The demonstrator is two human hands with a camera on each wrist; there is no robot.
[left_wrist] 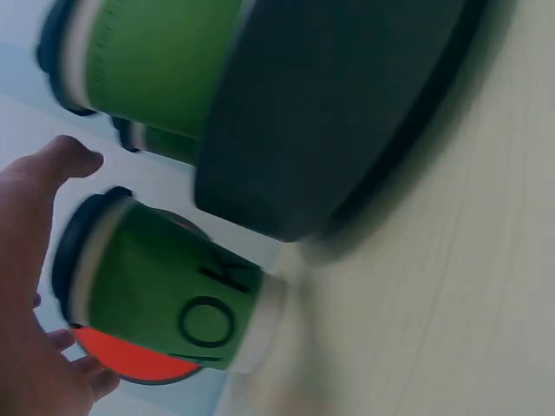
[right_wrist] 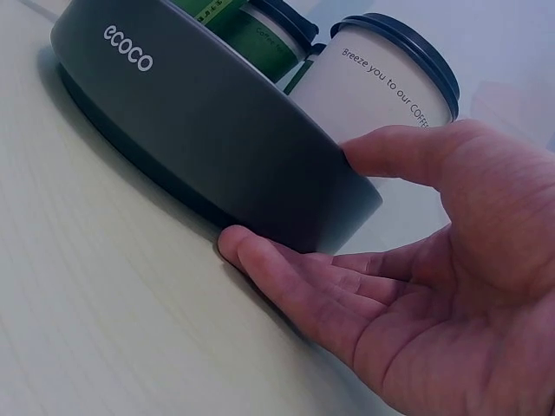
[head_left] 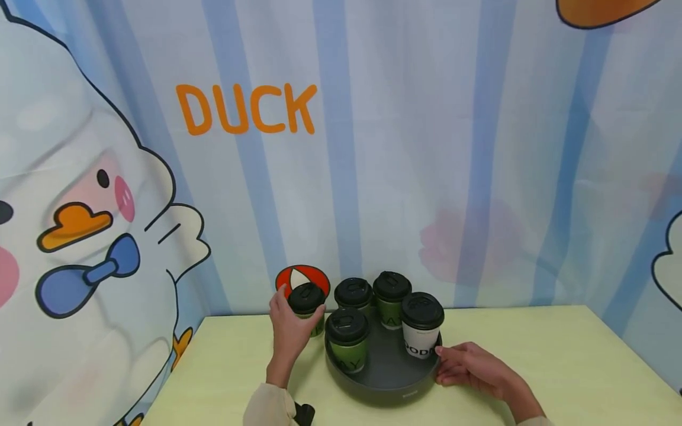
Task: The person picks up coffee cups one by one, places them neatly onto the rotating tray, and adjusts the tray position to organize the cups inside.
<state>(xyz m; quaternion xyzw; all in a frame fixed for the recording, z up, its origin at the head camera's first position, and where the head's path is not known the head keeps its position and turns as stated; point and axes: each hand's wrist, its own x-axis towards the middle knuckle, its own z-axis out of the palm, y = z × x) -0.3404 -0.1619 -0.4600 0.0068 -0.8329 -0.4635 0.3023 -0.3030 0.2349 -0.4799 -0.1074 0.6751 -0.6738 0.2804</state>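
Note:
A green paper cup (head_left: 317,326) with a black lid stands upright beside the tray's left side. Around its lid my left hand (head_left: 290,328) is spread, the thumb apart from the cup in the left wrist view and the fingers behind it (left_wrist: 173,286). My right hand (head_left: 474,370) grips the right edge of a round dark grey tray (head_left: 386,373), thumb at the rim and fingers at the lower side. On the tray, a white cup (head_left: 420,340) stands nearest that hand. A green cup (head_left: 348,355) stands front left, with two more green cups (head_left: 391,313) behind.
The tray rests on a pale yellow table (head_left: 224,367), whose back edge meets a blue striped curtain (head_left: 394,148) with duck drawings. A small black object (head_left: 304,414) shows by the left sleeve (head_left: 270,405).

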